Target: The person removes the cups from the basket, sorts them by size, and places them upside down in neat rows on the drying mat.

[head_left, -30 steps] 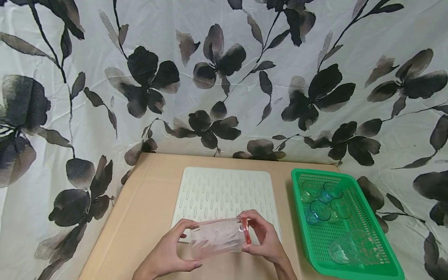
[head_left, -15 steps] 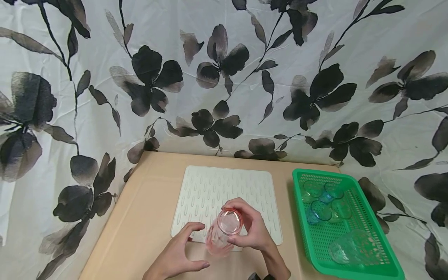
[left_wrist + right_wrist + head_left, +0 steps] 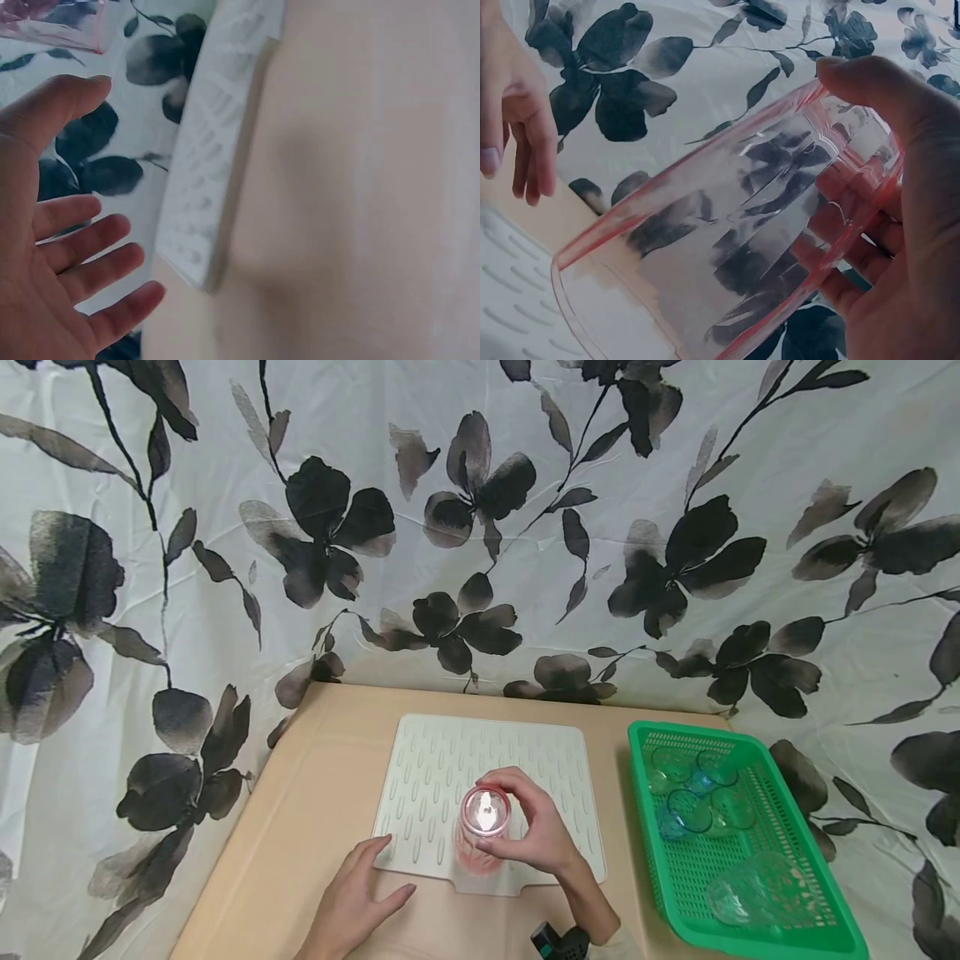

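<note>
over the mat (image 3: 480, 756), i see the right hand (image 3: 536, 831) with its fingers gripping the glass (image 3: 482, 827) by its upturned base, mouth down — the left hand (image 3: 356, 893) sits near, holding nothing, fingers loosely extended. i'd keep the rim level and the squeeze light; smooth walls could slip. the tan worktop (image 3: 322, 793) runs beneath, floral cloth (image 3: 551, 543) behind.

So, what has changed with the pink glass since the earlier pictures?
The pink glass turned from sideways to base up. The left hand let go of it; the right hand still grips it. The green basket and its glasses stayed in place.
</note>
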Available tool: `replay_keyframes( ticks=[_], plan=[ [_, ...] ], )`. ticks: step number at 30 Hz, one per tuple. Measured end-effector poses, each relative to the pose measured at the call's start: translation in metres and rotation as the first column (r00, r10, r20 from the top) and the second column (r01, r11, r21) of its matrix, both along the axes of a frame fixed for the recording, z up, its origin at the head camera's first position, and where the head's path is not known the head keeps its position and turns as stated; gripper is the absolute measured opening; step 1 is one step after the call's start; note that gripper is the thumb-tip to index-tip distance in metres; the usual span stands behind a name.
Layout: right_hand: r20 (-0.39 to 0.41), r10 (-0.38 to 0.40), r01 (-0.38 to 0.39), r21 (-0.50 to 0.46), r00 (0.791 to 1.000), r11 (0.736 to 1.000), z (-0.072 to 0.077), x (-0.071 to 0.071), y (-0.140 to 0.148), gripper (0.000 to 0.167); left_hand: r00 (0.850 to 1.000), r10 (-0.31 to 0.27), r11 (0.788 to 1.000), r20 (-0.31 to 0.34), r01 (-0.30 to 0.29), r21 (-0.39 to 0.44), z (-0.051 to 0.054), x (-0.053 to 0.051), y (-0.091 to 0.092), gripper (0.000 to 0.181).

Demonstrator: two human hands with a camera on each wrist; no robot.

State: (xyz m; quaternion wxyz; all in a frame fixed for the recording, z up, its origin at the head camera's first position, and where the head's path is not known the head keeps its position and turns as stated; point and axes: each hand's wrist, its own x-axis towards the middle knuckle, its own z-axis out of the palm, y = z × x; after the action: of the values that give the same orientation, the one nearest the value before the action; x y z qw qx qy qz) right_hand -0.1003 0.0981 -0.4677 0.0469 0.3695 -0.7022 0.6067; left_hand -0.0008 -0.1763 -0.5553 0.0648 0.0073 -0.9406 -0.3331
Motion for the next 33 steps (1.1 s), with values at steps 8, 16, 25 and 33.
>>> replay_keyframes(
  ticks=[8, 16, 25, 33],
  plan=[
    [0.029, -0.219, 0.211, 0.167, 0.975, 0.963, -0.004, -0.014, -0.009, 0.062, 0.993, 0.093, 0.995, 0.071, -0.089, -0.055, -0.022, -0.005, -0.016, 0.079],
    [0.035, -0.317, 0.300, 0.240, 0.948, 0.923, -0.016, -0.034, -0.020, 0.057, 0.974, 0.130, 0.988, 0.184, -0.112, -0.105, -0.037, -0.013, -0.017, 0.087],
    [0.043, -0.368, 0.342, 0.282, 0.929, 0.896, -0.029, -0.058, -0.037, 0.063, 0.968, 0.116, 0.991, 0.220, -0.098, -0.095, -0.048, -0.015, -0.009, 0.098],
    [0.056, -0.359, 0.330, 0.288, 0.931, 0.899, -0.038, -0.086, -0.057, 0.063, 0.968, 0.150, 0.989, 0.202, -0.147, -0.029, -0.052, -0.015, -0.006, 0.098]
  ],
)
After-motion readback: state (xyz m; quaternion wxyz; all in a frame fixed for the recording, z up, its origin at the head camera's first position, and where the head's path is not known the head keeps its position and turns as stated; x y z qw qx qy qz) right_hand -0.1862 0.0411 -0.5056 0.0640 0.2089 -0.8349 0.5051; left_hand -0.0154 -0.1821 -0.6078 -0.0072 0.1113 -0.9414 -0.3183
